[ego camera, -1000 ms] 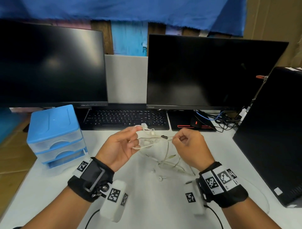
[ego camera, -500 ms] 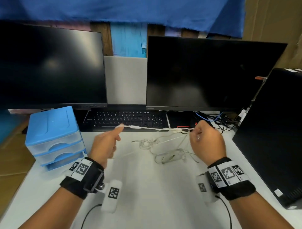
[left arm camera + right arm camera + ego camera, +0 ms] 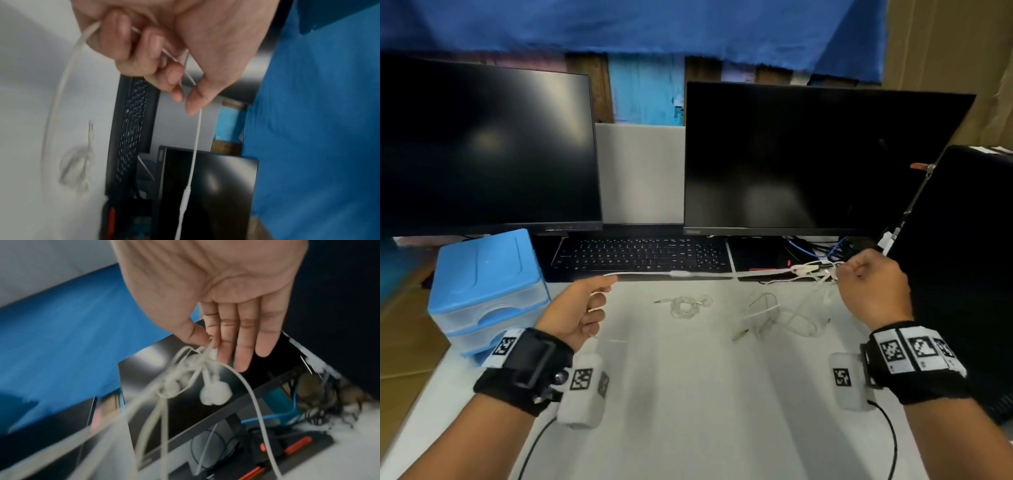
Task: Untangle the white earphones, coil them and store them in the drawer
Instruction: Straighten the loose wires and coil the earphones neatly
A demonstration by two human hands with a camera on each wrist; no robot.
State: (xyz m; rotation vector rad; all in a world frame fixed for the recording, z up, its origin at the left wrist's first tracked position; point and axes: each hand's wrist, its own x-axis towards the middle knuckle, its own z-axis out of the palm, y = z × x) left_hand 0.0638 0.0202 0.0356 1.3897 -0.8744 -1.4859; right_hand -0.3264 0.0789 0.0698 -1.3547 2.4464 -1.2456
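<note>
The white earphones' cable [image 3: 709, 274] runs taut above the white desk [image 3: 705, 394], its inline remote [image 3: 681, 273] near the middle. My left hand [image 3: 610, 280] pinches one end between thumb and forefinger, the other fingers curled round the slack [image 3: 68, 81]. My right hand [image 3: 840, 272] pinches the knotted end. In the right wrist view, thumb and forefinger hold the knot [image 3: 205, 356] and two earbuds [image 3: 213, 392] dangle below. Loose loops [image 3: 784, 315] hang to the desk under that hand. The blue drawer unit [image 3: 486, 287] stands shut at the left.
A second small coil of earphones [image 3: 688, 305] lies on the desk between my hands. Behind are a black keyboard [image 3: 640, 253], two dark monitors [image 3: 808, 161], a black mat [image 3: 760, 255] and tangled cables [image 3: 828, 245]. A black case [image 3: 962, 274] stands at the right.
My hands have drawn apart, left going left and right going right. The bundle that hung between them is now pulled into one taut line, with loops trailing under the right hand.
</note>
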